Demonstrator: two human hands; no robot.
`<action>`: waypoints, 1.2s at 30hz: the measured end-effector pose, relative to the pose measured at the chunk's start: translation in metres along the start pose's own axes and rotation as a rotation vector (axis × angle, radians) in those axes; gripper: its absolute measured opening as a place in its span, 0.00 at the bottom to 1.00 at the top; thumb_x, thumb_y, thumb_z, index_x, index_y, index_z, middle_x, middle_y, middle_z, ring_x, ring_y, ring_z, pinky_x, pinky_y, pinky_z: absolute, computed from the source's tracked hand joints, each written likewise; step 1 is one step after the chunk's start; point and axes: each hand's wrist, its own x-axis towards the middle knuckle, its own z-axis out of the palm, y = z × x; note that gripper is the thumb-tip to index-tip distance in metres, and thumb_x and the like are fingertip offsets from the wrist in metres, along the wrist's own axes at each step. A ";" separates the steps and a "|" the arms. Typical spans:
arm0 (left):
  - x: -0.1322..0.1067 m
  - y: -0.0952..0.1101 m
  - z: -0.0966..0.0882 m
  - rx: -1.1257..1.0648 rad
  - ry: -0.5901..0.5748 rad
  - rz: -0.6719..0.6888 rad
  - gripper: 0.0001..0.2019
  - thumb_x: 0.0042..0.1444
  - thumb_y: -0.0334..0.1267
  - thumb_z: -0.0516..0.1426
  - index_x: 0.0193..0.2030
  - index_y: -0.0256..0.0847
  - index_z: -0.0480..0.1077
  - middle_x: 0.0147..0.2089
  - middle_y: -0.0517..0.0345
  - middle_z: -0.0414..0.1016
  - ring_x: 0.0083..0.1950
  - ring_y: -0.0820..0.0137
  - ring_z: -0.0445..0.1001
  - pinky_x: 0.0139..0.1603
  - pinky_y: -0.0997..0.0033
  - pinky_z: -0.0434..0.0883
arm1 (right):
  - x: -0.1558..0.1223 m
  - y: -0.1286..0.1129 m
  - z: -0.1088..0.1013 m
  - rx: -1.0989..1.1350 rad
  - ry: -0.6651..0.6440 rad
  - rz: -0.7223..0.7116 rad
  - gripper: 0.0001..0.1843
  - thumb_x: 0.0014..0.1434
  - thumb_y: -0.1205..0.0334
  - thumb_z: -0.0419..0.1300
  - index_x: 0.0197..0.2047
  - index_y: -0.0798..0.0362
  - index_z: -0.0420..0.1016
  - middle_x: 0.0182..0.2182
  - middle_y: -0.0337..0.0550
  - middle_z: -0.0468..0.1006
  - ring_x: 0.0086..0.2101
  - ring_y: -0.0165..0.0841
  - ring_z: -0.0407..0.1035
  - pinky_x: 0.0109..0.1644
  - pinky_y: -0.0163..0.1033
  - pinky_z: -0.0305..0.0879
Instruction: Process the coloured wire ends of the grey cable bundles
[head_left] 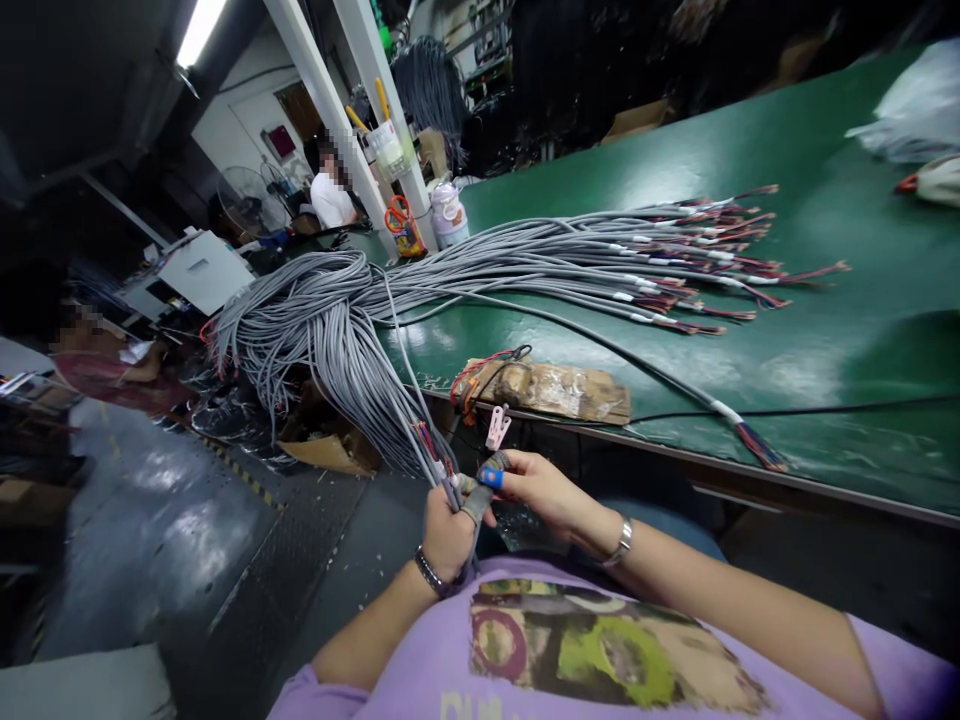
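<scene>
My left hand (448, 535), with a dark bracelet at the wrist, is closed around several grey cables (439, 470) near their ends, where coloured inner wires show. My right hand (536, 488), with a silver watch and blue tape on one finger, is pinched right beside the left fingertips. What lies between its fingers is too small and hidden to make out. Wrappings cover some fingertips on both hands. The cables run up to a large bundle of grey cables (337, 290) draped over the table edge, with stripped ends fanned out to the right. One single cable (600, 345) lies apart.
The green table (847, 330) carries a worn wooden block (562, 390) with wires at its edge, and a pink clip (497, 428) stands there. Orange-handled scissors (397, 213) and a lilac bottle (448, 215) are by the posts. A plastic bag (919, 105) lies far right. Other people sit leftward.
</scene>
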 end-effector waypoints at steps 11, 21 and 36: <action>0.005 -0.008 -0.008 -0.195 -0.028 -0.145 0.17 0.50 0.46 0.60 0.18 0.37 0.68 0.16 0.58 0.69 0.19 0.75 0.64 0.24 0.75 0.60 | 0.004 0.004 -0.016 0.374 0.033 0.116 0.13 0.46 0.54 0.67 0.28 0.54 0.71 0.22 0.36 0.71 0.22 0.26 0.62 0.28 0.33 0.61; 0.025 0.003 -0.011 -0.509 -0.305 -0.310 0.16 0.41 0.46 0.67 0.21 0.37 0.68 0.13 0.61 0.68 0.15 0.74 0.65 0.23 0.74 0.65 | 0.020 -0.013 -0.026 0.177 -0.032 -0.070 0.23 0.48 0.41 0.63 0.30 0.55 0.72 0.24 0.38 0.69 0.22 0.25 0.57 0.26 0.32 0.56; 0.038 -0.001 -0.003 -0.613 -0.293 -0.287 0.14 0.41 0.43 0.67 0.22 0.35 0.70 0.12 0.61 0.68 0.14 0.75 0.66 0.22 0.75 0.67 | 0.035 -0.004 -0.019 0.561 0.014 -0.055 0.21 0.47 0.45 0.66 0.35 0.53 0.77 0.27 0.38 0.73 0.27 0.27 0.64 0.31 0.32 0.61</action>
